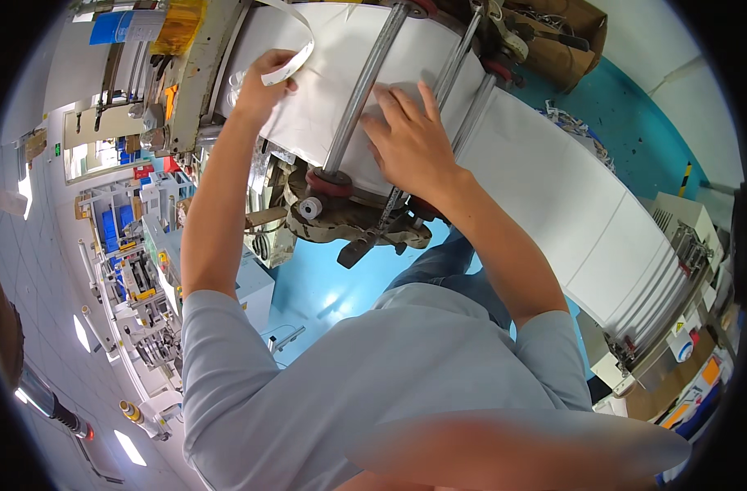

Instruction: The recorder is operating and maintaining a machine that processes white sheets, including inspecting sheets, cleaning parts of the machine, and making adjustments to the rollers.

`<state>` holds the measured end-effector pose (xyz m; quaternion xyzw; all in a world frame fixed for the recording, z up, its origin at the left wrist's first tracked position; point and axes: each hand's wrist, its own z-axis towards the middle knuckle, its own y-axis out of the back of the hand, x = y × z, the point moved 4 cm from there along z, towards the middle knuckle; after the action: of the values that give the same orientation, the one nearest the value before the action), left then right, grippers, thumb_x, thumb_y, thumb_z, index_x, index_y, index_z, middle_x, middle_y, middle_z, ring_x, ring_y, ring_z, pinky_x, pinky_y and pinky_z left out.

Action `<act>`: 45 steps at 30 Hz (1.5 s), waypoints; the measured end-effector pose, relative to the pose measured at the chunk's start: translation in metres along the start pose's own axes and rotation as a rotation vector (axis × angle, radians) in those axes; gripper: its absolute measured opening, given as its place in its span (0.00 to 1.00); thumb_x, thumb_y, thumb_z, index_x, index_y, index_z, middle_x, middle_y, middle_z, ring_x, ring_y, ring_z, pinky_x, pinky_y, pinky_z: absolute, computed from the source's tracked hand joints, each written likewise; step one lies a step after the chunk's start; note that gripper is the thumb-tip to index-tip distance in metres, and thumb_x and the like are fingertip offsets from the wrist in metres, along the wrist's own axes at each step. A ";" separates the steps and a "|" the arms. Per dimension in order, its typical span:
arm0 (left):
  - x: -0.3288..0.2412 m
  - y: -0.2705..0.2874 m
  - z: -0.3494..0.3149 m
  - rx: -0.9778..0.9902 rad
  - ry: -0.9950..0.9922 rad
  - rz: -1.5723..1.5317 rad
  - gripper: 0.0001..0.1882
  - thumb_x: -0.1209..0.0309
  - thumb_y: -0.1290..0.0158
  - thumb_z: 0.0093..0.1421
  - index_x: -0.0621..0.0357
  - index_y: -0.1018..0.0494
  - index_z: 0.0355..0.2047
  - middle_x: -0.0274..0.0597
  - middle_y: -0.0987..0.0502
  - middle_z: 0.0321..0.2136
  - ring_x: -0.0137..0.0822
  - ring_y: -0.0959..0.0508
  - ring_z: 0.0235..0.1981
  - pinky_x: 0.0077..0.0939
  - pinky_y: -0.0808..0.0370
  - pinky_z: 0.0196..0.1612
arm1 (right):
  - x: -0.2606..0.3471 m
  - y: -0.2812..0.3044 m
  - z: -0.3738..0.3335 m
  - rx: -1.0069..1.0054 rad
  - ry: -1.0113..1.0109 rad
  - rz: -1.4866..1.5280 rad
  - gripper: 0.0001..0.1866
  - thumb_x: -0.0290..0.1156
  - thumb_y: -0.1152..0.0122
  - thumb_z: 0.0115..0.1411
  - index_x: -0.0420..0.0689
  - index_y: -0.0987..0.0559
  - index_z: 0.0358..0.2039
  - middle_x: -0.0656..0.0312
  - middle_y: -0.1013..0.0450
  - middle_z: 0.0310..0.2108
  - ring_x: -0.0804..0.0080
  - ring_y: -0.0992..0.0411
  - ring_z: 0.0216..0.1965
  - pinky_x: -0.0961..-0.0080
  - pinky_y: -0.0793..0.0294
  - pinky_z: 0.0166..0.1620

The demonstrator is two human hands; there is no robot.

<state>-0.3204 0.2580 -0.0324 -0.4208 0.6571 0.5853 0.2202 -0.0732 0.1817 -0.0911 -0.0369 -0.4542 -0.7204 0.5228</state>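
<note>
A wide white sheet (320, 102) runs through a machine in front of me, passing under metal rods (363, 94). My left hand (263, 88) is closed at the sheet's left part, with a narrow white strip (304, 54) pinched in its fingers. The strip curls up from the hand toward the top edge. Between two of the rods, my right hand (410, 143) lies on the sheet with its fingers spread, holding nothing. What the left palm covers is hidden.
The sheet continues right to a machine end with rollers (647, 307). Dark red collars (330, 182) and a dark lever (358, 250) stick out on my side. Amber and blue rolls (179, 26) hang at upper left. A cardboard box (594, 29) stands on the floor beyond.
</note>
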 end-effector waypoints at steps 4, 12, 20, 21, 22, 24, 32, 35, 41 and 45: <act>0.000 0.020 -0.010 -0.151 0.138 -0.124 0.14 0.80 0.58 0.60 0.66 0.30 0.45 0.38 0.27 0.24 0.24 0.30 0.19 0.16 0.39 0.18 | 0.003 0.003 -0.015 -0.032 -0.050 0.044 0.07 0.30 0.42 0.52 0.43 0.23 0.32 0.51 0.33 0.49 0.59 0.37 0.54 0.47 0.52 0.63; -0.002 0.038 -0.032 -0.242 0.174 -0.324 0.08 0.77 0.52 0.61 0.61 0.29 0.41 0.35 0.27 0.28 0.24 0.30 0.19 0.16 0.38 0.19 | 0.012 0.008 -0.052 0.015 -0.066 0.150 0.14 0.28 0.35 0.49 0.46 0.23 0.38 0.61 0.30 0.48 0.63 0.35 0.54 0.52 0.54 0.64; 0.008 0.061 -0.036 -0.200 0.178 -0.314 0.08 0.75 0.49 0.61 0.63 0.28 0.41 0.37 0.26 0.29 0.26 0.29 0.22 0.15 0.37 0.22 | -0.020 0.018 -0.116 -0.278 -0.477 0.585 0.10 0.18 0.43 0.53 0.41 0.24 0.37 0.54 0.27 0.39 0.57 0.28 0.37 0.71 0.28 0.39; 0.008 0.063 -0.034 -0.184 0.176 -0.330 0.10 0.75 0.49 0.62 0.63 0.28 0.43 0.37 0.26 0.29 0.27 0.29 0.23 0.15 0.37 0.22 | -0.019 0.013 -0.120 -0.252 -0.489 0.576 0.10 0.19 0.43 0.53 0.40 0.24 0.38 0.55 0.28 0.38 0.58 0.27 0.36 0.71 0.28 0.39; 0.009 0.064 -0.035 -0.170 0.191 -0.380 0.09 0.74 0.50 0.62 0.63 0.28 0.43 0.37 0.26 0.29 0.27 0.28 0.23 0.15 0.37 0.22 | -0.017 0.006 -0.127 -0.160 -0.579 0.666 0.10 0.20 0.43 0.54 0.40 0.24 0.39 0.55 0.28 0.37 0.59 0.27 0.36 0.71 0.28 0.39; 0.009 0.061 -0.033 -0.070 0.188 -0.496 0.09 0.73 0.51 0.63 0.63 0.29 0.42 0.40 0.24 0.33 0.28 0.27 0.24 0.16 0.35 0.23 | -0.008 -0.009 -0.138 -0.011 -0.718 0.807 0.12 0.23 0.43 0.55 0.40 0.25 0.41 0.56 0.29 0.36 0.61 0.28 0.36 0.72 0.28 0.39; 0.002 0.050 -0.033 0.245 0.231 -0.812 0.08 0.74 0.56 0.65 0.63 0.29 0.40 0.43 0.23 0.33 0.34 0.26 0.28 0.22 0.31 0.28 | -0.002 -0.023 -0.146 0.014 -0.540 0.604 0.14 0.23 0.43 0.53 0.40 0.24 0.42 0.53 0.29 0.38 0.56 0.30 0.37 0.68 0.30 0.41; 0.002 0.051 -0.036 0.220 0.250 -0.759 0.07 0.74 0.55 0.64 0.62 0.29 0.40 0.37 0.26 0.27 0.31 0.29 0.26 0.21 0.33 0.29 | -0.017 -0.021 -0.166 -0.065 -0.606 0.567 0.14 0.23 0.43 0.54 0.40 0.24 0.42 0.53 0.29 0.38 0.57 0.29 0.39 0.68 0.29 0.42; 0.002 0.054 -0.041 0.201 0.244 -0.690 0.10 0.71 0.56 0.65 0.64 0.30 0.42 0.34 0.30 0.27 0.29 0.33 0.26 0.21 0.36 0.32 | -0.041 -0.018 -0.213 -0.089 -0.978 0.717 0.11 0.25 0.43 0.56 0.41 0.24 0.41 0.57 0.27 0.37 0.66 0.26 0.38 0.73 0.27 0.41; 0.000 0.057 -0.044 0.049 0.243 -0.355 0.11 0.69 0.51 0.63 0.63 0.27 0.41 0.32 0.29 0.25 0.26 0.30 0.25 0.18 0.35 0.29 | -0.033 -0.013 -0.240 -0.030 -0.909 0.650 0.10 0.23 0.43 0.56 0.41 0.24 0.40 0.58 0.27 0.37 0.66 0.27 0.34 0.73 0.28 0.38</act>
<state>-0.3583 0.2138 0.0104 -0.5920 0.6084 0.4662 0.2491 0.0328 0.0393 -0.2567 -0.4895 -0.5888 -0.4401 0.4691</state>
